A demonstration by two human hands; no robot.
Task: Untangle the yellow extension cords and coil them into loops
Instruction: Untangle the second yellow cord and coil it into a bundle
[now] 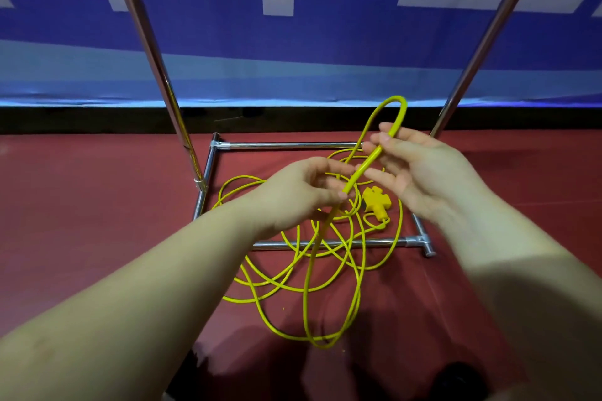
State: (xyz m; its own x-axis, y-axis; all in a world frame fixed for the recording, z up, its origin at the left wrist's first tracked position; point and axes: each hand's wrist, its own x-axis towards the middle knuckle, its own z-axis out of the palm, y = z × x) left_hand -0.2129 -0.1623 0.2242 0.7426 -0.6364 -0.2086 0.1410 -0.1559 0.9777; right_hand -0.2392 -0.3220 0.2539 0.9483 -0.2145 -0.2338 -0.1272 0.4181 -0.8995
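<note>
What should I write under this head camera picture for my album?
Two hands lift a bent loop of yellow cord above the tangle lying across a metal frame on the red floor.

Two hands are in view: the left hand and the right hand, each on a bare forearm. One tangle of yellow cord lies on the red floor; how many separate cords make it up cannot be told. One yellow multi-outlet socket end shows, right of centre. One raised bend of cord stands above the hands. Two slanted metal poles rise, the left pole and the right pole. One metal base frame has four visible bars.
</note>
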